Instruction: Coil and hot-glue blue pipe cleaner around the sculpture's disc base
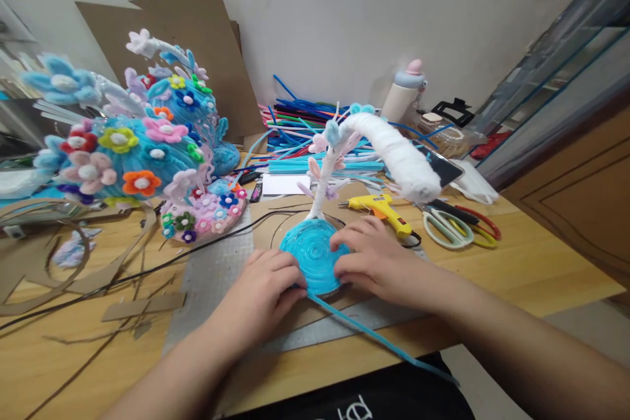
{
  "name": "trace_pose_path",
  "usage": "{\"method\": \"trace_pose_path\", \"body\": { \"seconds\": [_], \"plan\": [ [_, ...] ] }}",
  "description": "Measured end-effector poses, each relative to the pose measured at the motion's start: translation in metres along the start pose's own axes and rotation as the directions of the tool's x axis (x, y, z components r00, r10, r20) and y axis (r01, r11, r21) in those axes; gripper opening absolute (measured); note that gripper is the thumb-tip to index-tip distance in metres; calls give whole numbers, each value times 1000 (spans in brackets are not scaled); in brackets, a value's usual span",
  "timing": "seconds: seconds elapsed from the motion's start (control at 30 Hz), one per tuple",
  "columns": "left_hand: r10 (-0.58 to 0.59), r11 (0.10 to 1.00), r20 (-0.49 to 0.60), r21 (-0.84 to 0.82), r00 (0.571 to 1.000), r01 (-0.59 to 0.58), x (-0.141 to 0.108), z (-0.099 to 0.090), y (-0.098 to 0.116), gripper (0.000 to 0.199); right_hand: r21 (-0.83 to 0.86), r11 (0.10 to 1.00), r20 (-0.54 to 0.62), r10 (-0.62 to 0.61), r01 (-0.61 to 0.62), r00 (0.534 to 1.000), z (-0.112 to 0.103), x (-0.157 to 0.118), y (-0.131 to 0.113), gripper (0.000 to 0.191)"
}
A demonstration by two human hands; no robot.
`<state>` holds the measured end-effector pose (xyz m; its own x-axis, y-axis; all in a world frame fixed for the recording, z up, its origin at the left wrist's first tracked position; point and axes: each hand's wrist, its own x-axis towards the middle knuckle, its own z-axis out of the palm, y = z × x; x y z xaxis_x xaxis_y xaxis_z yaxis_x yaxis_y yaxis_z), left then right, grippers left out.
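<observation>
A round base point(315, 251) covered in a tight spiral of blue pipe cleaner lies in front of me. My left hand point(268, 285) is closed at its lower left edge, thumb and fingertips pinching the blue pipe cleaner point(367, 330) where it leaves the rim. The pipe cleaner's loose tail runs right, past the table edge. My right hand point(371, 254) grips the base's right side with curled fingers. From the back of the base rises a white wrapped stem point(323, 187) with small pink, lilac and blue pieces, bending over into a thick white wrapped end point(401, 154).
Yellow glue gun point(381, 209) and scissors point(449, 228) lie right. Decorated blue flower pieces point(147, 157) stand left, near cardboard scraps point(142, 305). Behind are piled pipe cleaners point(315, 125) and a bottle point(403, 95). A black cable point(197, 243) crosses the table point(531, 275).
</observation>
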<state>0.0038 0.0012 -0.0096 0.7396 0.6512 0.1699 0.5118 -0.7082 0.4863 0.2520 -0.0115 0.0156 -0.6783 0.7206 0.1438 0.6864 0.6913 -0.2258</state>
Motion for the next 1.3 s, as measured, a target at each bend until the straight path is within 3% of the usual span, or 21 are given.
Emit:
{"method": "trace_pose_path", "body": {
  "seconds": [0.23,0.37,0.43,0.5,0.57,0.6,0.63,0.7,0.77,0.8,0.87,1.0,1.13,1.17,1.2,1.23,1.3],
  "plan": [
    [-15,1000,17,-9,1000,15,0,0,0,5,6,999,107,-53,53,993,1,11,1,14],
    [-18,1000,23,-12,1000,18,0,0,1,5,255,963,62,70,-84,996,-4,7,4,11],
    [-22,1000,26,-11,999,22,0,0,0,5,488,860,49,144,-150,988,-6,3,5,14],
    [-22,1000,24,-11,999,22,0,0,0,5,726,670,44,180,-155,983,-5,0,4,17],
    [-20,1000,24,-13,1000,20,0,1,-1,5,873,472,47,164,-120,985,-1,-3,3,17],
    [-18,1000,24,-14,1000,18,0,1,-1,5,897,426,52,153,-114,987,0,-5,3,16],
    [-15,1000,25,-15,1000,16,0,1,-1,5,885,449,58,151,-121,987,2,-6,4,16],
    [-12,1000,21,-15,1000,12,0,1,-1,5,723,666,53,211,-183,976,3,-7,9,16],
    [-13,1000,19,-17,1000,13,0,1,0,5,361,871,-32,368,-333,929,2,-7,21,17],
    [-16,1000,19,-17,1000,16,0,0,0,6,183,887,-93,444,-423,891,0,-8,29,18],
    [-20,1000,24,-17,1000,20,-1,0,0,6,-6,820,-193,560,-572,805,-4,-12,48,19],
    [-20,1000,20,-17,1000,21,0,0,-1,6,-28,740,-314,632,-672,709,-15,-31,78,18],
    [-11,1000,20,-21,1000,12,0,0,-1,6,7,677,-531,626,-736,571,-17,-52,63,25],
    [-12,1000,20,-22,1000,12,0,0,-1,6,30,706,-562,598,-708,572,-14,-55,51,30],
    [-13,1000,20,-22,1000,13,0,0,-1,6,62,757,-556,567,-650,608,-9,-57,37,32],
    [-15,1000,21,-20,1000,16,0,0,-1,6,133,816,-488,548,-563,679,-2,-58,21,27],
    [-20,1000,24,-16,1000,20,0,0,-1,6,336,809,-146,550,-482,822,13,-58,-12,15]
  ]
}}
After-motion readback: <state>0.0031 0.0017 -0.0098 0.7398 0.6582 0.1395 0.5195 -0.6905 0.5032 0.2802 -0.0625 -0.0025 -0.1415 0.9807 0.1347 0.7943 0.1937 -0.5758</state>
